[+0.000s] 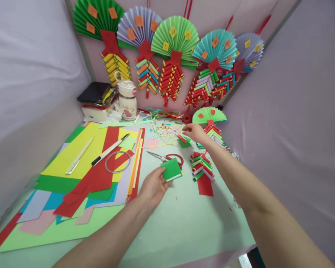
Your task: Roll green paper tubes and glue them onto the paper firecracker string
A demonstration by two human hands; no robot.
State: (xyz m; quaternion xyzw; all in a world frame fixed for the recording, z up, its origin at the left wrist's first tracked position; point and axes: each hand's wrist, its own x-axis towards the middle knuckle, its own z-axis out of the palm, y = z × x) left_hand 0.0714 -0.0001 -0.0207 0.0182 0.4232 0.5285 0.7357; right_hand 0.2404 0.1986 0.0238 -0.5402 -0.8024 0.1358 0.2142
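My left hand (153, 186) pinches a folded green paper piece (171, 169) just above the light green table (173, 227). Farther back, my right hand (194, 132) reaches out, its fingers closed near a small red paper roll (181, 138) lying on a green scrap. Whether the fingers grip the roll I cannot make out. Red-handled scissors (169, 157) lie between the two hands. A bundle of red and green paper rolls (201, 167) on a red strip rests right of the green piece.
Coloured paper sheets (80, 167) cover the left of the table, with a ruler (79, 155), a craft knife (109, 150) and a wire ring (117, 161) on them. Paper fans with roll strings (174, 41) hang on the back wall. A white jar (127, 98) stands at the back.
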